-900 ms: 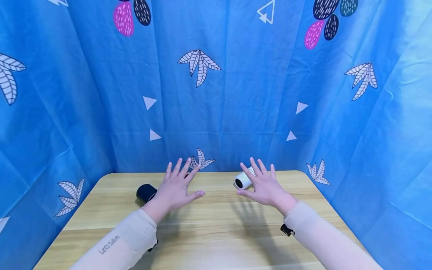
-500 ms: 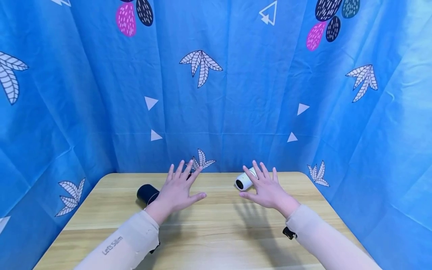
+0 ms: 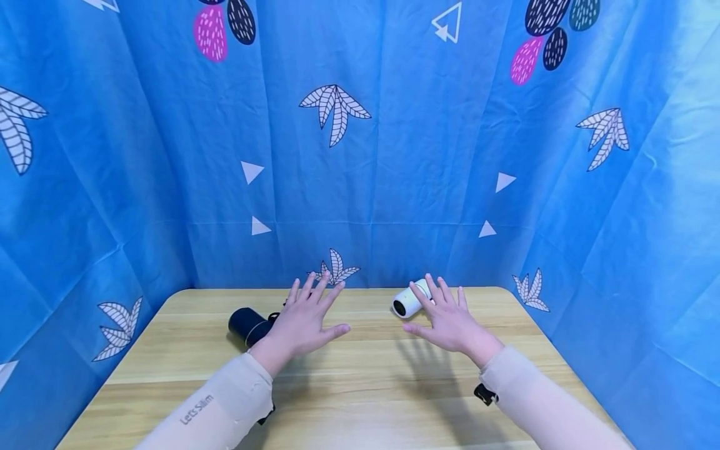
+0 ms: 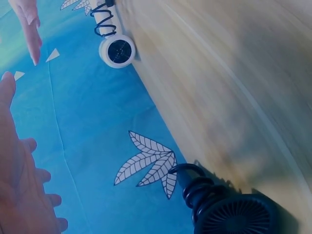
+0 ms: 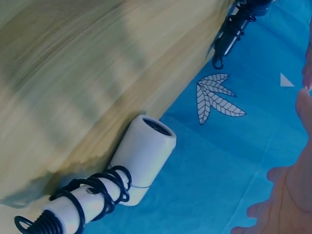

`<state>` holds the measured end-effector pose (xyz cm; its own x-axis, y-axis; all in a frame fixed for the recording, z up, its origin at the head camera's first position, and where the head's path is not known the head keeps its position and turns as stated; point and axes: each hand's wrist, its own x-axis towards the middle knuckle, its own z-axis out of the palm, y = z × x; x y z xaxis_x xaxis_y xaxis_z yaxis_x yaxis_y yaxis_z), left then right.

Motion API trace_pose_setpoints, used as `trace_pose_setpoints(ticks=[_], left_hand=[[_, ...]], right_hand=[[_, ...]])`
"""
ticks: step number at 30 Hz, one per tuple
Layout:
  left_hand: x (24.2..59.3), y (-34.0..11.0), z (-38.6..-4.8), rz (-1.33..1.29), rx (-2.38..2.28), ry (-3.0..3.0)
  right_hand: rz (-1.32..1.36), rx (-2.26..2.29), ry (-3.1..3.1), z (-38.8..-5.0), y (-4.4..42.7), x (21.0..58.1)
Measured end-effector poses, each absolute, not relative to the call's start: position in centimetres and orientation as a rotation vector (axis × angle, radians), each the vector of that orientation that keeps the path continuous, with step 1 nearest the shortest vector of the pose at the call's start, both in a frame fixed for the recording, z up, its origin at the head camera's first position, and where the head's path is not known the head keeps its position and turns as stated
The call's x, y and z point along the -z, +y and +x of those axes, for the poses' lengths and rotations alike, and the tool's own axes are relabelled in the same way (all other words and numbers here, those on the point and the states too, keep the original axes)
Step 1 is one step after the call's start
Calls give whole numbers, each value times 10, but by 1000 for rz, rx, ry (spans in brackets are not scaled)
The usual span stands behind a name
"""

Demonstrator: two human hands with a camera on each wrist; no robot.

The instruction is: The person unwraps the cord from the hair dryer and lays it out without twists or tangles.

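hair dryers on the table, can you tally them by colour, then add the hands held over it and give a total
black hair dryer: 1
white hair dryer: 1
hands, left hand and right hand: 2
total: 4

Blue curtain [image 3: 349, 181] behind wooden table [image 3: 354, 381]

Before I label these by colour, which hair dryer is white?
The right-hand hair dryer, toward the back of the table: it is white, while the left-hand hair dryer is black.
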<state>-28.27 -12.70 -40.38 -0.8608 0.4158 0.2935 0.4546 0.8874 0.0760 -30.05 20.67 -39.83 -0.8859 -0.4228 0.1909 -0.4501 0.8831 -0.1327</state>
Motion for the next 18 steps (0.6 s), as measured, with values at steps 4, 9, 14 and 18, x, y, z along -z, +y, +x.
trace_pose_setpoints(ticks=[4, 9, 14, 18], left_hand=[[410, -124, -285, -663, 219, -2779], [416, -120, -286, -688, 237, -2777], [421, -115, -288, -718, 249, -2779], [425, -110, -289, -718, 229, -2811]], right_hand=[[680, -290, -2888, -304, 211, 407], [673, -294, -2885, -308, 215, 413], [645, -320, -2905, -305, 218, 411], [622, -332, -2910, -303, 222, 411]])
